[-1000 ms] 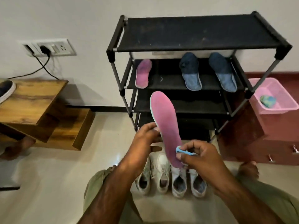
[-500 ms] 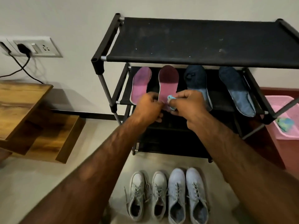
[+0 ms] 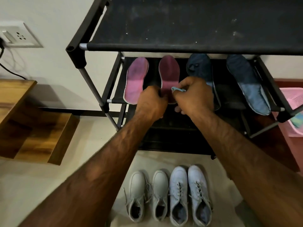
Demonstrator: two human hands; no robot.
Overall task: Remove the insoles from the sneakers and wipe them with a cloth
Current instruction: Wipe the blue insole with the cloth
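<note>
Now shelved: second pink insole (image 3: 168, 74), flat on the rack's middle shelf (image 3: 117, 100), just right of the first pink insole (image 3: 136, 79). A second ago it was held upright above the sneakers (image 3: 177, 185), which stand empty on the floor, near side.

Left hand (image 3: 150, 102): fingers curled at the insole's heel, apparently still gripping.

Right hand (image 3: 193, 94): fingers pinching the small blue cloth (image 3: 177, 89), beside the same heel.

Two blue insoles (image 3: 249, 84) lie further right.

Judgement: four insoles out; only the release remains.
</note>
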